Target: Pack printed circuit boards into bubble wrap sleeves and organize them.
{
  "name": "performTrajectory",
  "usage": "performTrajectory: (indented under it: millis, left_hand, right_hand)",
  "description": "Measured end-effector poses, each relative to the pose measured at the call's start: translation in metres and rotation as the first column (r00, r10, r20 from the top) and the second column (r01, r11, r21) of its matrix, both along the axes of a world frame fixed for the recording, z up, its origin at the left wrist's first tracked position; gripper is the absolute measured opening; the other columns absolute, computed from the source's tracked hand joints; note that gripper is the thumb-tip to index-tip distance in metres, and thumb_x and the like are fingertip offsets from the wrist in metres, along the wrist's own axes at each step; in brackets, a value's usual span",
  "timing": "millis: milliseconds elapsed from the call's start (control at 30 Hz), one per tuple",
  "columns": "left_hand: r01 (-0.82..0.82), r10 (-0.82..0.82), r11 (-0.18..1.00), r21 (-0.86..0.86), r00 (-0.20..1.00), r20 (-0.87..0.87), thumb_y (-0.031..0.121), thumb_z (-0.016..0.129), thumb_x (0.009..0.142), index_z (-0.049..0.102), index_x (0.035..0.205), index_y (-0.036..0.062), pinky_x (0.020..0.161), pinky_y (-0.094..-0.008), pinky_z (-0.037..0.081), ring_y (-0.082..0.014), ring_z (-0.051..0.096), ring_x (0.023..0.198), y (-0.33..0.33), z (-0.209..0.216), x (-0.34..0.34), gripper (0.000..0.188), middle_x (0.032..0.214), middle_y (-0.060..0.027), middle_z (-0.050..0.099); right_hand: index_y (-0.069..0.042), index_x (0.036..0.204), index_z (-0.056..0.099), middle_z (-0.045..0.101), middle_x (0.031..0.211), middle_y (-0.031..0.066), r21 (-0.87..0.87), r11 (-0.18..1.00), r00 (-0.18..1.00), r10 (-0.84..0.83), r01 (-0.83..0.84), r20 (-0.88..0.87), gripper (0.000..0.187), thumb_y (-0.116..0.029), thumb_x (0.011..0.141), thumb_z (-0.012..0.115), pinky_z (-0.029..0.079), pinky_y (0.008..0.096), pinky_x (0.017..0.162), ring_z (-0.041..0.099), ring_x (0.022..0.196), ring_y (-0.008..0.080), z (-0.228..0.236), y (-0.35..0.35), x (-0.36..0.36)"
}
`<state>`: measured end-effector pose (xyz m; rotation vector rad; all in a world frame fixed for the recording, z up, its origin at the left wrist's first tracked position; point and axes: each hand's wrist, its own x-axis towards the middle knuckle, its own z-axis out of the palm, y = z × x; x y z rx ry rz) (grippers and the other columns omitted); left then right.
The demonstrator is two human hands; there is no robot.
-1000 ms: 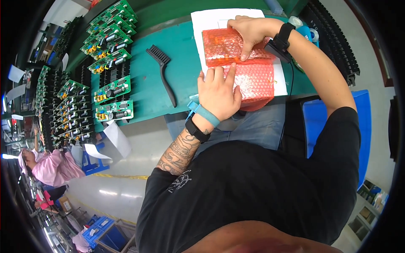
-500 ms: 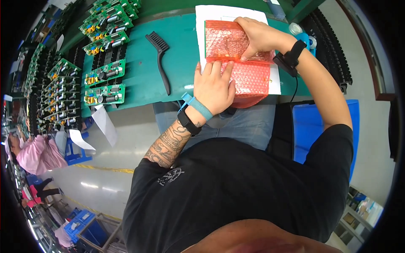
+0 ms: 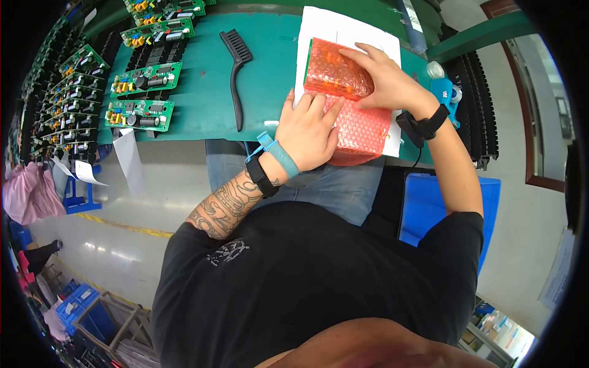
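Red bubble wrap point(image 3: 362, 127) lies on white paper at the front of the table, its far part folded over a board. A green circuit board edge point(image 3: 308, 61) shows at the left side of the fold, and its components shine faintly through. My left hand point(image 3: 307, 132) rests with fingers stretched out, their tips against the fold's near edge. Across the right part of the fold lies my right hand point(image 3: 392, 80), fingers spread toward the far side and thumb at the near side. What lies beneath its palm is hidden.
A black brush point(image 3: 236, 80) lies on the green table point(image 3: 202, 80). Several green circuit boards point(image 3: 140, 115) stand in black racks at the left. White paper point(image 3: 316, 24) is under the wrap. A blue tape dispenser point(image 3: 451, 98) sits at the right, and a blue bin point(image 3: 423, 202) stands below.
The view has shifted a little. My right hand has spread its fingers wider, with the index finger now on top of the wrap. The left hand stays at the fold's near edge.
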<state>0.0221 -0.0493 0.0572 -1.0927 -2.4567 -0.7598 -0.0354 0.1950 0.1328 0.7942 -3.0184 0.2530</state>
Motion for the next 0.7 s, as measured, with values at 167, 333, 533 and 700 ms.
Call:
performTrajectory:
  millis: [167,333,533,700]
  left_hand:
    - [-0.011,0.011,1.000,-0.013,1.000,0.011,0.029,0.065,0.089,0.066,0.133,0.0038,0.107,-0.0626,0.040,-0.0315,0.056,0.116,0.000,0.000,0.000,0.050,0.114,-0.0141,0.059]
    - [-0.005,0.005,1.000,-0.001,1.000,0.027,0.028,0.066,0.089,0.066,0.134,0.0055,0.108,-0.0619,0.040,-0.0310,0.056,0.116,-0.003,-0.001,-0.001,0.050,0.116,-0.0132,0.059]
    - [-0.011,0.010,1.000,0.005,0.998,0.056,0.025,0.069,0.088,0.067,0.133,0.0099,0.109,-0.0588,0.041,-0.0301,0.056,0.116,-0.004,-0.002,0.000,0.048,0.117,-0.0118,0.059]
    - [-0.002,0.000,0.999,0.042,0.999,0.034,0.028,0.065,0.088,0.067,0.131,0.0012,0.109,-0.0637,0.040,-0.0286,0.055,0.114,-0.004,-0.006,-0.002,0.050,0.111,-0.0118,0.058]
  right_hand:
    - [-0.008,0.152,0.050,0.050,0.150,0.0230,-0.235,0.972,0.979,0.045,0.003,0.197,0.106,-0.024,0.058,0.096,0.042,0.0436,0.117,0.050,0.139,0.0408,-0.006,0.014,-0.020]
    - [-0.008,0.151,0.051,0.053,0.150,0.0207,-0.266,0.962,0.972,-0.005,0.068,0.234,0.103,-0.018,0.058,0.094,0.042,0.0426,0.118,0.049,0.140,0.0391,-0.003,0.014,-0.019]
    - [-0.012,0.150,0.053,0.052,0.150,0.0197,0.002,1.000,1.000,-0.027,0.027,-0.003,0.095,-0.007,0.063,0.090,0.047,0.0412,0.114,0.050,0.140,0.0366,-0.004,-0.008,0.012]
    - [-0.012,0.150,0.053,0.056,0.146,0.0188,-0.023,0.994,0.990,-0.104,0.106,0.094,0.091,-0.005,0.067,0.089,0.051,0.0412,0.110,0.056,0.133,0.0372,0.017,-0.005,-0.006]
